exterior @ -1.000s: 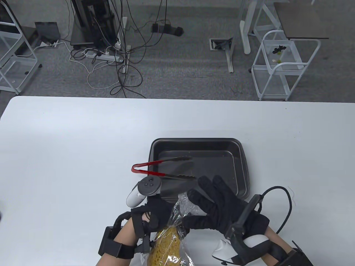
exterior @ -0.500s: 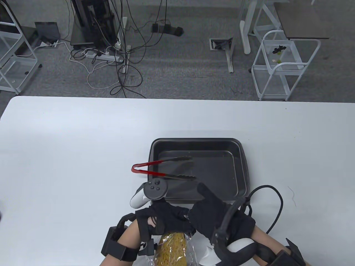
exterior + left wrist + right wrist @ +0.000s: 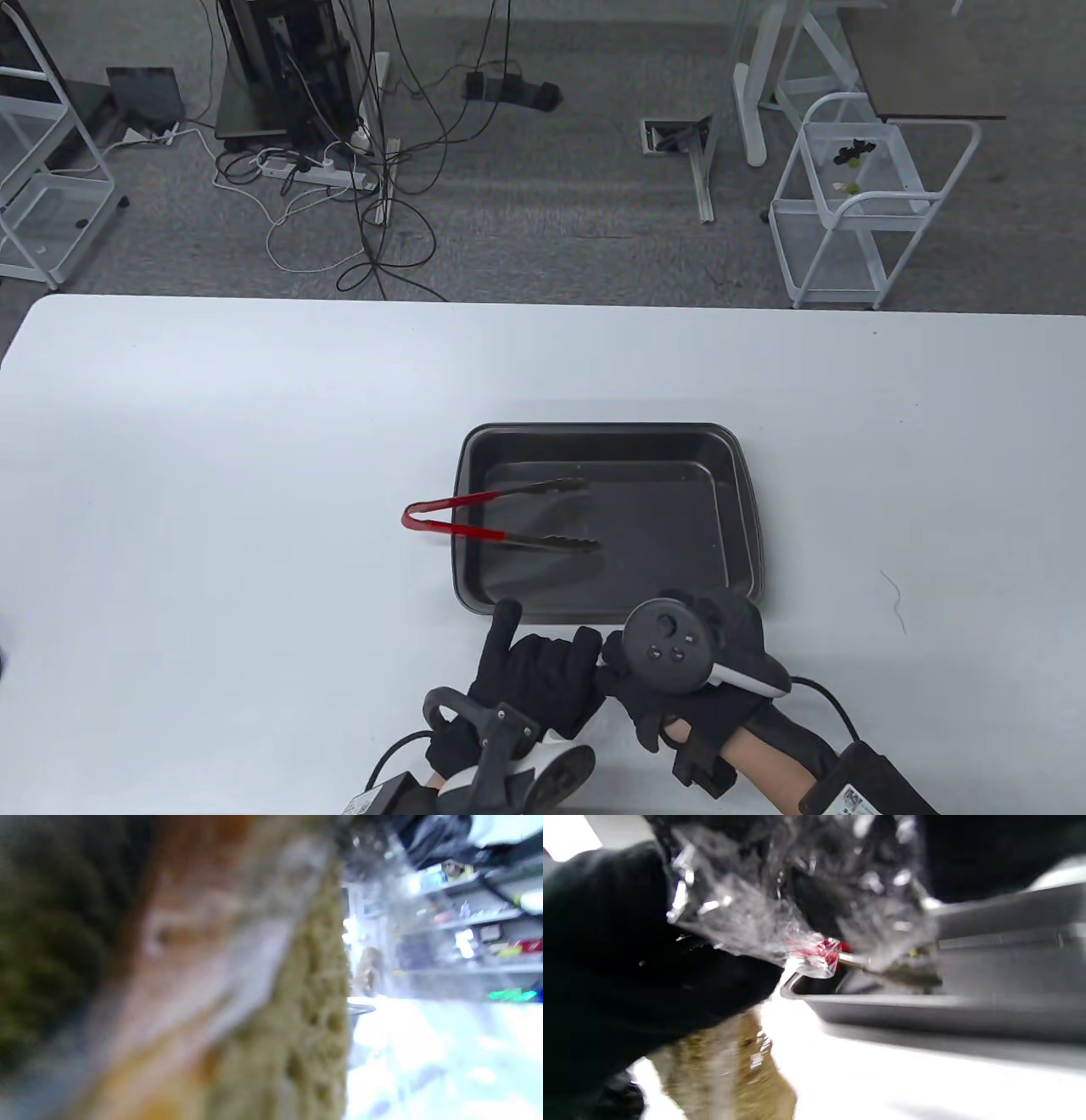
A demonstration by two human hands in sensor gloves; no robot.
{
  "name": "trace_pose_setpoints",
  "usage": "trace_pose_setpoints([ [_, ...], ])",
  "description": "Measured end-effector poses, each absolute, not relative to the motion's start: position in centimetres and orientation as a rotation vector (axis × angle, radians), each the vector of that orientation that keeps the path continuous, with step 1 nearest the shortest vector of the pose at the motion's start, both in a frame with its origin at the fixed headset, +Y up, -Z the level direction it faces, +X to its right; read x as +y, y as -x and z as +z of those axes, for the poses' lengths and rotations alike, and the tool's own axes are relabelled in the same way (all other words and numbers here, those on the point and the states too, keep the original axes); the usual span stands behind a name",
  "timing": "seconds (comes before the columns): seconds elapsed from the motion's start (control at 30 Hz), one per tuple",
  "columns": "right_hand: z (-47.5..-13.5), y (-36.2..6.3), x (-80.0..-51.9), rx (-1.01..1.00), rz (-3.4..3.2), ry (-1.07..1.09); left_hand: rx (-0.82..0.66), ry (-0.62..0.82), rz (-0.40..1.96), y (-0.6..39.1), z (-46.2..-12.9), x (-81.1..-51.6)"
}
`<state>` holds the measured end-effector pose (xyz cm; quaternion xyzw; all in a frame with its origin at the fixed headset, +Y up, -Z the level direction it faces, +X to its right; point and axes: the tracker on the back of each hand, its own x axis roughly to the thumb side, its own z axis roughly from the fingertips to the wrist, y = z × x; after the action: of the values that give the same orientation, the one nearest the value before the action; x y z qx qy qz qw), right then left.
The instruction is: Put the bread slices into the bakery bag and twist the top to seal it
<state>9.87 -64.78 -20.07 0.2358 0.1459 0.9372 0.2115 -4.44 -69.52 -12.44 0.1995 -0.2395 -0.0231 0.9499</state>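
Crinkling clear plastic bag (image 3: 746, 921), porous bread (image 3: 305, 1018)

Both hands are sitting close together at the near edge. The left hand (image 3: 530, 679) is lying knuckles up, its fingers curling downward and one finger sticking out forward. The right hand (image 3: 679, 679) is touching it from the right, fingers bending under, its tracker facing upward.

bag (image 3: 746, 921) hidden under hands in table view; wrist views blurred.
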Motion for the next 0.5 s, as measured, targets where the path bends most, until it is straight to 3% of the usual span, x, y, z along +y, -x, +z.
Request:
trace_pose_setpoints([
  [0.1, -21.3, -11.0, -66.2, 0.658, 2.428, -0.490, -0.465, -0.524, -0.126, 3.9, -11.5, -70.0],
  [0.2, -22.0, -12.1, -67.7, 0.845, 2.233, -0.371, -0.508, -0.532, -0.095, 4.0, -11.5, -70.1],
  [0.33, -22.1, -12.8, -68.4, 0.866, 2.201, -0.356, -0.573, -0.364, 0.091, 4.8, -13.0, -70.0],
  [0.5, -22.1, -13.6, -67.1, 0.851, 2.156, -0.430, -0.631, -0.102, 0.386, 6.7, -16.2, -70.1],
])
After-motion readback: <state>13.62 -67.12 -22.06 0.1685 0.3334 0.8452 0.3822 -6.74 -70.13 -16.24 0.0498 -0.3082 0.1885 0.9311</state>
